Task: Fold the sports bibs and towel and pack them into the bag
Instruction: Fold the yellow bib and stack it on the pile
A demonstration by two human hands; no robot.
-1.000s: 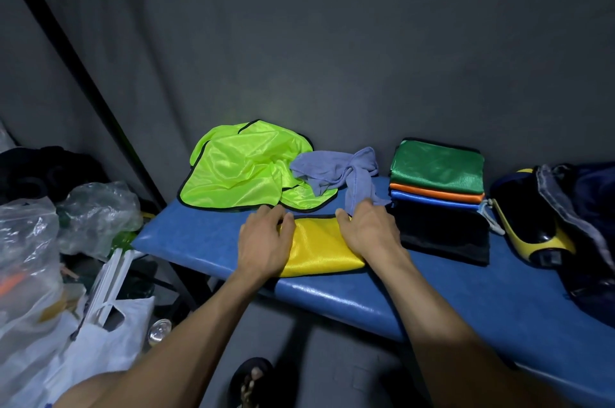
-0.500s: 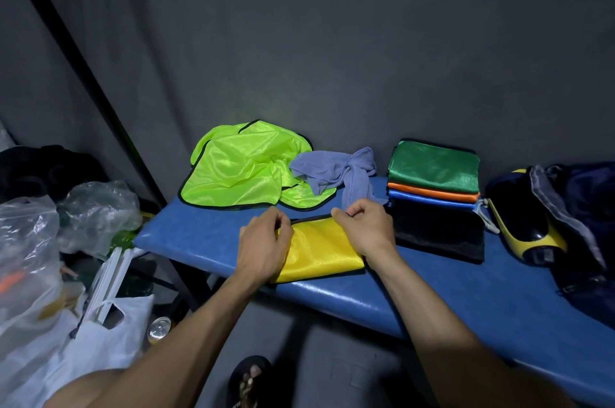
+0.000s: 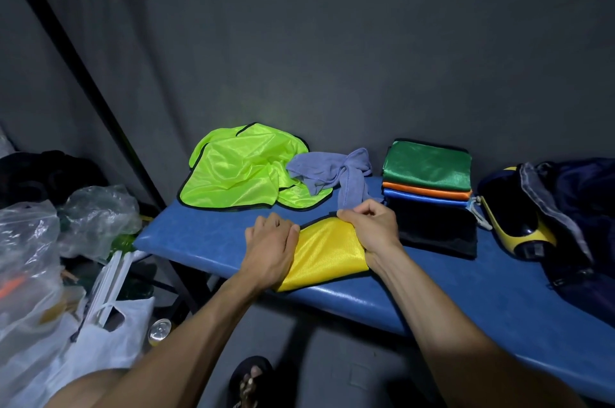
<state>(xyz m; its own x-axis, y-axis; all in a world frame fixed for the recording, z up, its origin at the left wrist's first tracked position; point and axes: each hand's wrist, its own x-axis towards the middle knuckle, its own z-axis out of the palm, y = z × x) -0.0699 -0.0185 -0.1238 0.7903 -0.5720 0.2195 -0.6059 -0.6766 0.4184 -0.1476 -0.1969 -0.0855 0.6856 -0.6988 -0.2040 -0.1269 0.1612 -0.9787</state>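
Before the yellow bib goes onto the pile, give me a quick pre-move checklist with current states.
1. Yellow bib folded flat on the bench: ok.
2. Left hand grip on the bib's left edge: ok, fingers curled on it.
3. Right hand grip on the far right corner: ok, pinching.
4. Pile neat, green on top: ok.
5. Lime bib and towel folded: not ok, both crumpled.
6. Bag open for packing: cannot tell.

Both forearms are bare, with no sleeves, watch or rings showing. Left hand (image 3: 271,242) and right hand (image 3: 372,224) are ungloved. One foot wears a dark sandal (image 3: 248,374).
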